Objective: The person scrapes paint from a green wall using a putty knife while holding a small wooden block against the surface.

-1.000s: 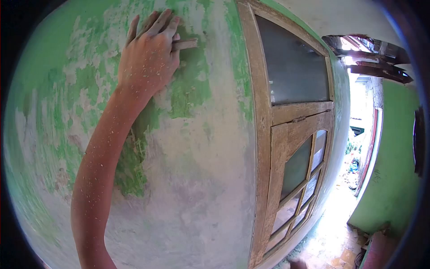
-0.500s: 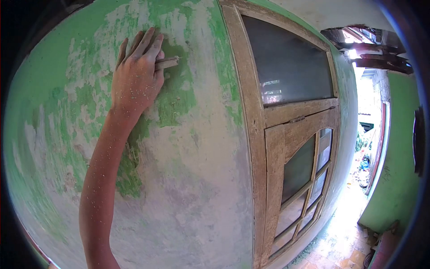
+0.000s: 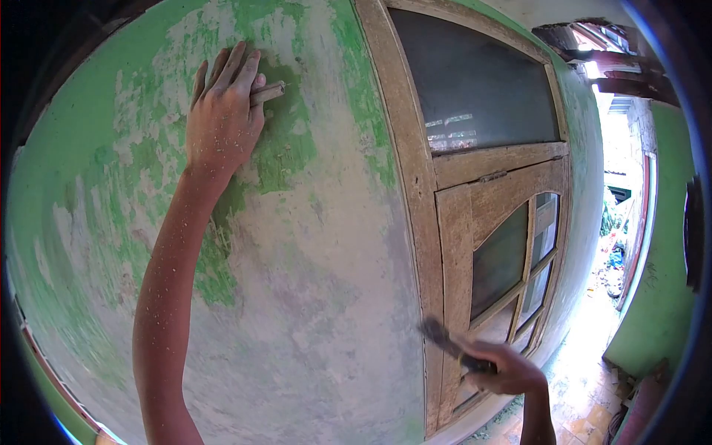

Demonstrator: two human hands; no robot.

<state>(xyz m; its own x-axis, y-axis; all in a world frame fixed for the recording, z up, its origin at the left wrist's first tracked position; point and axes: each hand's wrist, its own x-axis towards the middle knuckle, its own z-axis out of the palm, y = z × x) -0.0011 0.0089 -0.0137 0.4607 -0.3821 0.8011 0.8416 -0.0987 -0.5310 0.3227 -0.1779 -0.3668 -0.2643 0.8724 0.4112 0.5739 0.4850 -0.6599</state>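
Observation:
My left hand (image 3: 222, 122), dusted with pale flecks, is raised against the painted wall (image 3: 334, 252). Its fingers point upward, and a short grey-brown stick-like piece (image 3: 268, 93) is held between thumb and palm, its end jutting right. The far end of that piece is hidden by the hand. At lower right, my right hand (image 3: 504, 367) is closed around a dark hand tool (image 3: 443, 337) with a black handle and a yellowish band. Motion blur hides the tool's exact kind; its long dark end points up and left, in front of the door frame.
Patches of green paint and bare pale plaster cover the wall. To the right stands a worn wooden door (image 3: 456, 245) with glass panes, under a dark glass panel (image 3: 482, 89). Farther right are a bright doorway (image 3: 619, 200), a green wall (image 3: 660, 245) and a tiled floor (image 3: 571, 400).
My right hand has come into view at lower right with the dark tool. My left hand still holds the stick-like piece on the wall; the view has shifted slightly.

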